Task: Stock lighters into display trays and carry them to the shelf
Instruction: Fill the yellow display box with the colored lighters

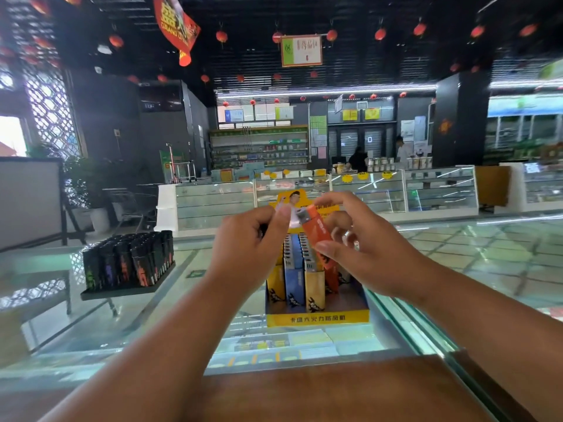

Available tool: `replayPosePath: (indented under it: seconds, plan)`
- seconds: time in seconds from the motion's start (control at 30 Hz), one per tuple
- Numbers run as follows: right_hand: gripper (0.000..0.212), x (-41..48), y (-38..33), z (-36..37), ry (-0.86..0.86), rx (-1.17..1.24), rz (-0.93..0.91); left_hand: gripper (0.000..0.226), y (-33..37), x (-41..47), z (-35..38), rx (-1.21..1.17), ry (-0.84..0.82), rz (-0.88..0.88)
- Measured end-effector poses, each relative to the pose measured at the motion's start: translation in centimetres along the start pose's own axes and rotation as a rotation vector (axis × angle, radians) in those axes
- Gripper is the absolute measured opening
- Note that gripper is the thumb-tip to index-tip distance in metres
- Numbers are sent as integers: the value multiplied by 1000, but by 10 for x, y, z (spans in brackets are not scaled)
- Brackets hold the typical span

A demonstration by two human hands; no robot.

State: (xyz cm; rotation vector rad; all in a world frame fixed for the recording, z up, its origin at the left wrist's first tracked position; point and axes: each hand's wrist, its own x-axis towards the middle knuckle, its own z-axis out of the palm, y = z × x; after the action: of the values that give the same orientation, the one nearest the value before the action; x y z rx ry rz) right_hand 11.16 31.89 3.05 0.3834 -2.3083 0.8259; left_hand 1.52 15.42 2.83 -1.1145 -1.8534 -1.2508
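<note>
Right hand (362, 248) pinches a glossy orange lighter (316, 229) above the yellow cardboard tray (316, 318).
Upright lighters (294, 278) fill it; black tray (128, 292) of dark lighters (128, 260) at 9 o'clock; left hand (246, 251) curled, grip unclear.

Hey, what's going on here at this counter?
A person is stocking lighters at a glass counter. Their right hand pinches an orange lighter over a yellow tray already holding rows of lighters. The left hand is curled beside it; whether it holds anything is unclear. A black tray of dark lighters stands to the left.
</note>
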Motion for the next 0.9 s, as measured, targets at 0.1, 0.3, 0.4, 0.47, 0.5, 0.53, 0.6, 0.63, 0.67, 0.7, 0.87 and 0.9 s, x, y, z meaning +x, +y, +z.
replayPosePath:
  seconds: [0.1, 0.3, 0.4, 0.47, 0.5, 0.53, 0.6, 0.63, 0.67, 0.7, 0.87, 0.9]
  plan:
    - [60, -5, 9, 7, 66, 46, -15, 53, -9, -7, 5, 7, -25, 18]
    - [48, -10, 13, 9, 98, 130, 22, 61, -21, -13, 12, -21, -57, 15]
    - [40, -11, 14, 7, 108, 175, 57, 64, -20, -13, 13, -47, -53, -7]
    - [36, -11, 15, 3, 132, 193, 92, 65, -20, -14, 14, -44, -56, -15]
    - [34, -11, 17, 1, 149, 200, 104, 65, -20, -15, 15, -42, -60, -22]
    - [32, -11, 18, -2, 167, 211, 112, 65, -20, -15, 16, -44, -64, -27]
    - [29, -10, 21, -7, 195, 226, 129, 63, -19, -17, 17, -50, -72, -32]
    - [29, -10, 24, -9, 199, 212, 137, 62, -19, -17, 18, -52, -74, -35]
    - [28, -10, 26, -10, 197, 190, 145, 60, -19, -18, 18, -57, -72, -40]
    - [28, -10, 29, -11, 191, 174, 154, 59, -18, -18, 18, -67, -70, -49]
    - [34, -11, 31, -7, 132, 108, 158, 57, -16, -20, 17, -102, -59, -77]
    - [35, -11, 30, -6, 112, 89, 158, 57, -15, -20, 17, -106, -60, -82]
